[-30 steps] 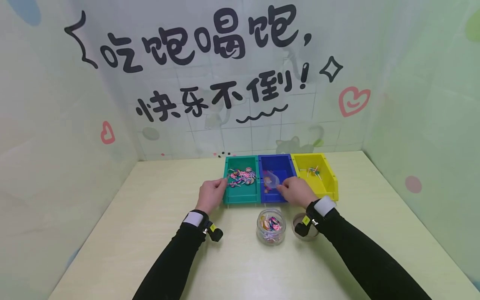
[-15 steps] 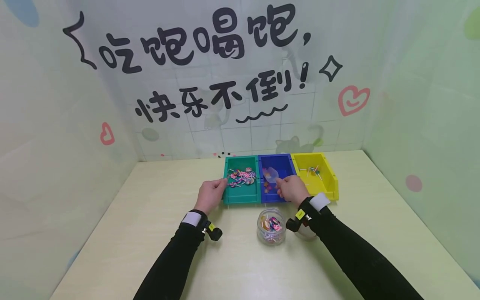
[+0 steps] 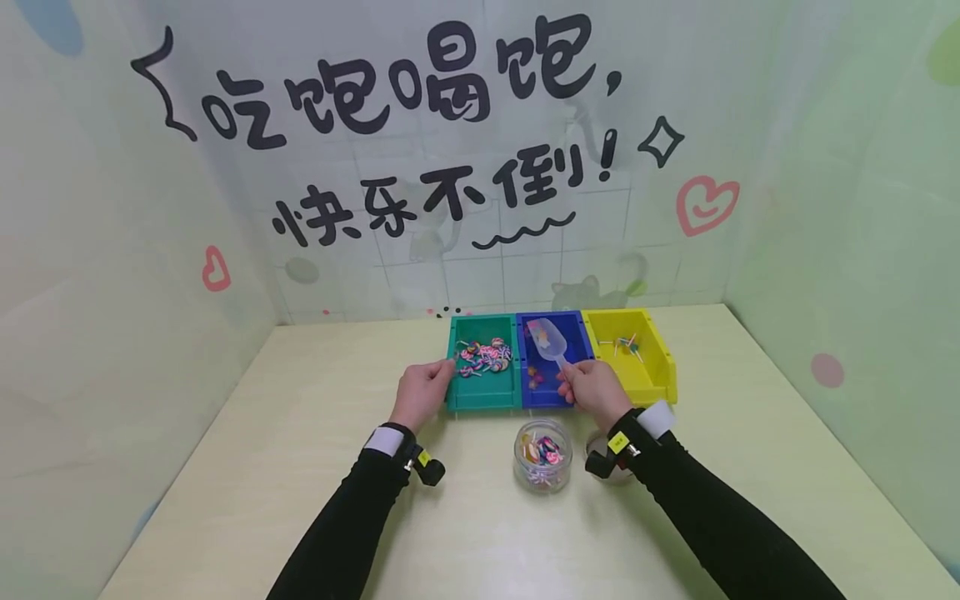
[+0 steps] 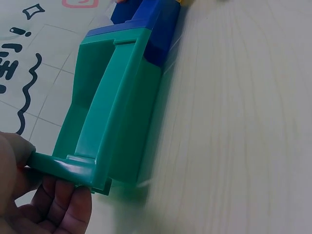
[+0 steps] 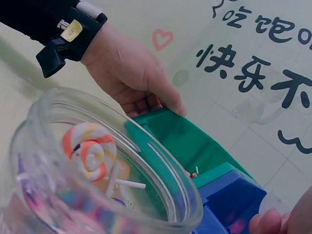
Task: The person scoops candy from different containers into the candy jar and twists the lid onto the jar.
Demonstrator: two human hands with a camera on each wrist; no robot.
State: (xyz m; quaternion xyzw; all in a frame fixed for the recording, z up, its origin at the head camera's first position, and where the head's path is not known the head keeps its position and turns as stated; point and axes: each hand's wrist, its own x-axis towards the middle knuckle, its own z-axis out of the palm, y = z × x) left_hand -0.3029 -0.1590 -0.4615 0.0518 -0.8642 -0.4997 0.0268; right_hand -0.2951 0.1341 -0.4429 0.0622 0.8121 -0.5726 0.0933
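Note:
My right hand [image 3: 597, 390] pinches the handle of a clear plastic scoop [image 3: 551, 340] over the blue bin [image 3: 557, 400]. Small pink and orange pieces show at the scoop's blade. More small pieces [image 3: 534, 377] lie at the blue bin's left side. With thumb and fingers, my left hand [image 3: 422, 392] grips the left rim of the green bin [image 3: 483, 398], which the left wrist view shows close up. Inside that bin lie small swirl lollipops [image 3: 487, 357]. At the right wrist view's edge, only fingertips of the right hand [image 5: 273, 222] appear.
A glass jar [image 3: 542, 479] of mixed lollipops stands in front of the bins. Beside it, a round pale object [image 3: 618, 477] is partly hidden under my right wrist. The yellow bin [image 3: 656, 371] on the right holds a few small sticks [image 3: 628, 343]. A printed wall rises behind.
The scoop has come up from low in the blue bin and now tilts with its blade toward the back left. My left hand stays on the green bin.

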